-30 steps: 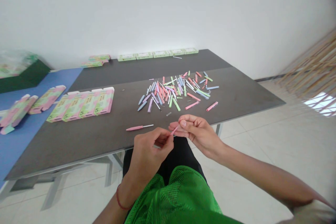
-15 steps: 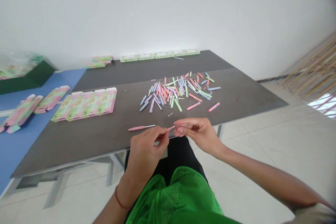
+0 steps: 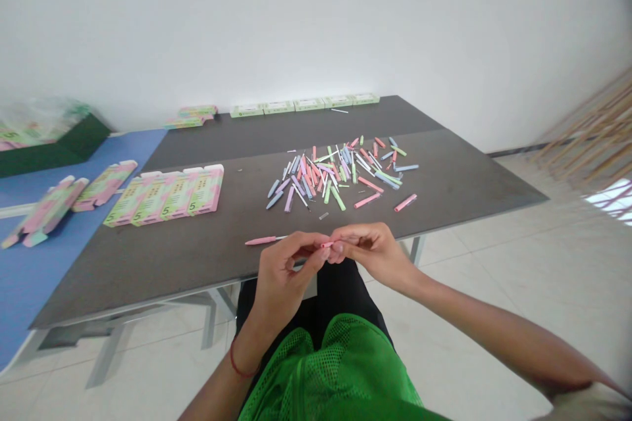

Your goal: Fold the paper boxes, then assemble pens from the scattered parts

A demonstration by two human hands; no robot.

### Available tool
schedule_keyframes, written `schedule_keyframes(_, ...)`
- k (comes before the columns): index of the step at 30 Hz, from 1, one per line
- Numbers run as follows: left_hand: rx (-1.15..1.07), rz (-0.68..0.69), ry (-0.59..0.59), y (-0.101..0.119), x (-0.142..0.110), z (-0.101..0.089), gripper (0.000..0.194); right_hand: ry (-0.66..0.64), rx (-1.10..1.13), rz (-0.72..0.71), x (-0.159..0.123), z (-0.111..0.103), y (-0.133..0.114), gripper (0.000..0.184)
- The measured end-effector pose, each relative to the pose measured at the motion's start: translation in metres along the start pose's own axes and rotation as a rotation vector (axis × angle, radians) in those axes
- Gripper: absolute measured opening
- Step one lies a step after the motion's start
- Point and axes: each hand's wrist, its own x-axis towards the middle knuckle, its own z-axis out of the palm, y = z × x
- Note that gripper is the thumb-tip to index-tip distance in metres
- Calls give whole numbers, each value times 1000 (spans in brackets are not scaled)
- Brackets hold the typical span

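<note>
Just over the table's front edge, a small pink pen part (image 3: 327, 245) with a hollow-looking end shows between my fingertips. My left hand (image 3: 286, 270) pinches at its left end, while my right hand (image 3: 368, 247) grips the other end, mostly hiding it. The two hands' fingertips meet. On the table beyond my left hand lies a pink pen barrel (image 3: 260, 241) with a white refill sticking out, partly covered by my fingers. A small clear piece (image 3: 323, 216) lies just past my hands.
A loose pile of pastel pen parts and refills (image 3: 326, 174) spreads across the dark table (image 3: 237, 204). Open printed cartons (image 3: 165, 197) stand in a row at left; flat green boxes (image 3: 309, 104) line the wall. A blue table (image 3: 29, 283) carries more cartons and a dark green bin (image 3: 74, 145).
My left hand has moved right and closed in on the right hand. The pink part has turned, so its hollow end now faces left. The view has shifted slightly.
</note>
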Motion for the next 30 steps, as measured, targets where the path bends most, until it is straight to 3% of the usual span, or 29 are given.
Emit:
schedule_keyframes(5, 172, 122, 80, -3, -1, -7, 13, 24, 62, 10, -1, 0, 6, 27)
schedule_keyframes(10, 427, 252, -107, 4, -1, -24, 9, 121, 36, -46, -3, -2, 7, 23)
schedule_keyframes(16, 457, 328, -88, 1, -2, -24, 23, 103, -16, -38, -6, -1, 5, 17)
schedule_keyframes(30, 541, 375, -132, -2, -2, -24, 19, 88, -92, -53, -4, 0, 8, 15)
